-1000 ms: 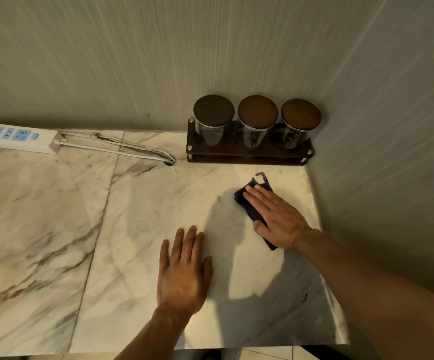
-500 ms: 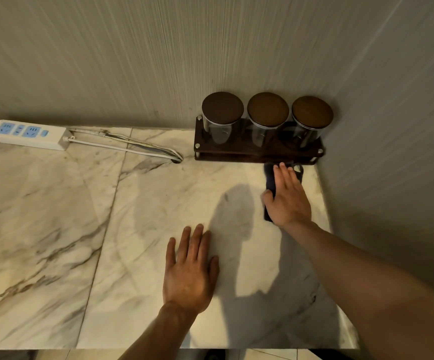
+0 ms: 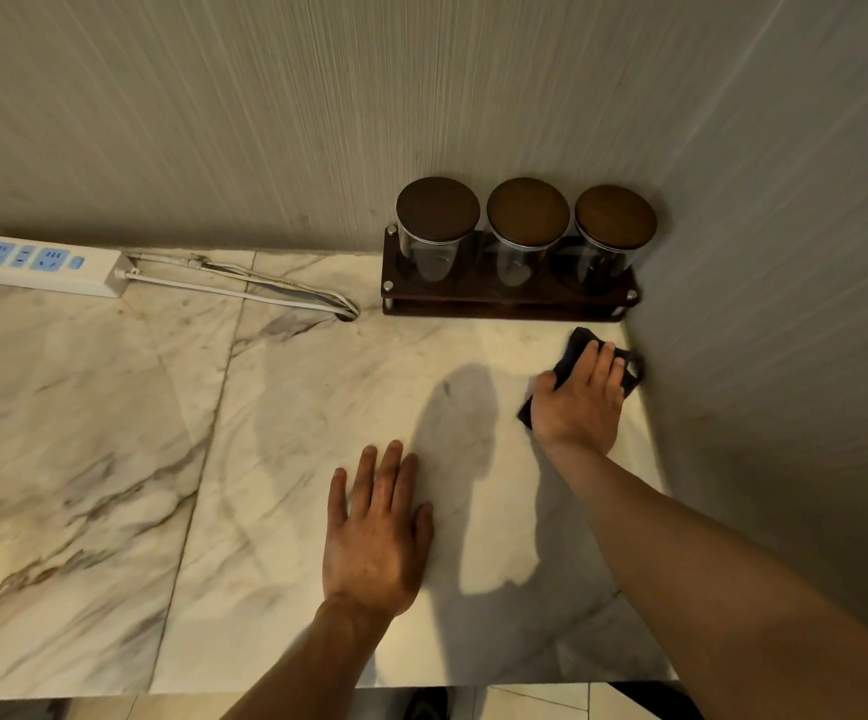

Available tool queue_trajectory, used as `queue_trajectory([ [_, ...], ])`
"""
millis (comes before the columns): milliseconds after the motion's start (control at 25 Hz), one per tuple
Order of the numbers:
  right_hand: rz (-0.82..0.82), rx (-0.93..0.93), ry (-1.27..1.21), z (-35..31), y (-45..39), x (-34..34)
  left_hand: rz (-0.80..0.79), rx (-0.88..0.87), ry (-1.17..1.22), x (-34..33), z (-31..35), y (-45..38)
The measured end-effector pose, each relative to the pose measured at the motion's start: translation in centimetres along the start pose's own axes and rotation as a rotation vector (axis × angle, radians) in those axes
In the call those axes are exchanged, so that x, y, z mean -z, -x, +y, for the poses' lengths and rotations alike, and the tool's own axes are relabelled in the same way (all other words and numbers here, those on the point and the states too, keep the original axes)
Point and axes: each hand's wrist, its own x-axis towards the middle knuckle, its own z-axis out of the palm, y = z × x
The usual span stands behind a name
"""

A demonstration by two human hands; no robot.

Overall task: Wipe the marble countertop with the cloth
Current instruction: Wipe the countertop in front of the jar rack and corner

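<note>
The right hand (image 3: 580, 402) pressed flat on the dark folded cloth (image 3: 572, 356) just before the wooden jar rack (image 3: 504, 298); the left hand (image 3: 377, 532) lay spread on the veined white marble countertop (image 3: 109, 459), nearer the front edge.

I have one view only, from the camera on the person's head. It looks forward and steeply down on the counter (image 3: 109, 459) from its front edge. It faces the corner where the back wall (image 3: 265, 122) meets the side wall (image 3: 785, 252). The lens is wide and the camera is near: both forearms come in from the bottom border. The left hand (image 3: 377, 537) is near the middle, the right hand (image 3: 580, 402) further right. The jars (image 3: 525, 241) are above the middle, the power strip (image 3: 42, 265) is at the left border, and a thin band of floor (image 3: 525, 701) shows at the bottom.
</note>
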Motion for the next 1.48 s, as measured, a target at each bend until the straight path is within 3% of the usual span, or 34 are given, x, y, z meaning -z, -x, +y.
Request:
queue_trajectory([
  [1000, 0.150, -0.169, -0.064, 5.6, 12.2, 0.1, 0.016, -0.022, -0.012, -0.6, -0.3, -0.5],
  [1480, 0.171, -0.297, -0.114, 7.9, 18.7, 0.9, -0.027, -0.054, 0.127, 0.4, -0.8, -0.4],
])
